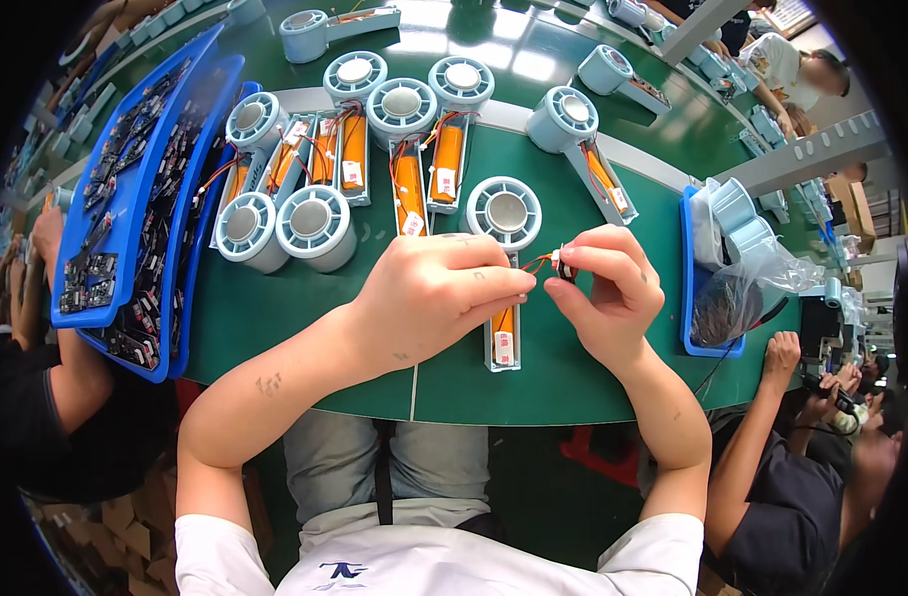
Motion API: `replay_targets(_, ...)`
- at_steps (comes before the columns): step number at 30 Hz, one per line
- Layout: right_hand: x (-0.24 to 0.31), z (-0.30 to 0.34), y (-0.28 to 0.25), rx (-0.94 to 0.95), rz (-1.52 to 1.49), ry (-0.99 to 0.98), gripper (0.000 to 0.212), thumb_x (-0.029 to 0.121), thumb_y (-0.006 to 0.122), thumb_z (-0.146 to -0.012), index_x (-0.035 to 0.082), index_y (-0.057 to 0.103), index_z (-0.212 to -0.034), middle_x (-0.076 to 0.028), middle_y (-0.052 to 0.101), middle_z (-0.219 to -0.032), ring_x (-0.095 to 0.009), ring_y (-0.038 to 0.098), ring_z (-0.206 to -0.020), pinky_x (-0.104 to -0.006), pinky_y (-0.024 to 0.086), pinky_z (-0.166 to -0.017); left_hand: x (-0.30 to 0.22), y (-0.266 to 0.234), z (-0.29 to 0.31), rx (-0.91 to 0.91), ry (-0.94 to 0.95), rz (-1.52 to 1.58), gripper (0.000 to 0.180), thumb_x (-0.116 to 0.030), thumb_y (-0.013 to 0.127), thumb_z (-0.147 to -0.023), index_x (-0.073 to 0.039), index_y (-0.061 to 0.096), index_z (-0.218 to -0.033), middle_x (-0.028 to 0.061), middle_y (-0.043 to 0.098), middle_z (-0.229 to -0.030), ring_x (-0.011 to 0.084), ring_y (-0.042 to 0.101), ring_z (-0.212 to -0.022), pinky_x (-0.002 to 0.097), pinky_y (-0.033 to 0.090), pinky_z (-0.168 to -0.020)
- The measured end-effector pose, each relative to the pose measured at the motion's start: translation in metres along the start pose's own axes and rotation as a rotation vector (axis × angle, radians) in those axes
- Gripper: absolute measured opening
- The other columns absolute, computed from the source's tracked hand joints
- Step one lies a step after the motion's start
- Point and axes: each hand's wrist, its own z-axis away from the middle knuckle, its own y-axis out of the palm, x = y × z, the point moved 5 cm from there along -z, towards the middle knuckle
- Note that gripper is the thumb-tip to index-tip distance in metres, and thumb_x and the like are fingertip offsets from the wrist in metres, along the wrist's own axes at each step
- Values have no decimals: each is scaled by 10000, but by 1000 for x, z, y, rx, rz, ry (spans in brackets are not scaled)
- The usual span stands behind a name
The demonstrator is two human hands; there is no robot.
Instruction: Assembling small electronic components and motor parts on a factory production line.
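Observation:
In front of me lies a light blue fan-like housing point(481, 207) with a round metal centre. Its handle points toward me and holds an orange battery point(504, 321) with a white label. My left hand point(429, 288) is over the handle, thumb and fingertips pinched on thin red and black wires point(539, 261). Just to its right, my right hand point(613, 288) pinches a small white connector point(557, 258) at the end of those wires. A small dark part shows beside the connector, partly hidden by the fingers.
Several similar housings point(402, 105) with battery handles stand across the green table point(394, 382). Stacked blue trays point(104, 288) of circuit boards are on the left. A blue bin point(688, 288) with plastic bags and blue parts is on the right. Other people sit at both sides.

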Motion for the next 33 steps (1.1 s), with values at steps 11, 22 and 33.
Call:
replay_targets(11,5,0,0,41,34,-86,385,-23,882,-679,9,702,-1017,-119,647,-960,-194,641,-790,-287,536,-653,-2,9,0,-108,104,-116,146,-158,821,-759,-100,709,-835,8,628,-761,181,646,-670,320,508,-531)
replay_targets(22,11,-2,4,107,26,-153,400,-42,877,-646,-8,721,-1013,-121,637,-958,-203,618,-778,-291,515,-625,-4,8,0,-101,78,-135,157,-160,797,-761,-87,658,-768,4,570,-707,182,622,-625,338,483,-506)
replay_targets(33,12,-2,5,80,27,-124,368,-27,886,-657,3,748,-997,-119,667,-922,-185,632,-737,-263,505,-581,-7,12,1,-45,73,-219,210,-197,758,-799,-84,594,-735,5,536,-692,182,631,-624,342,474,-503)
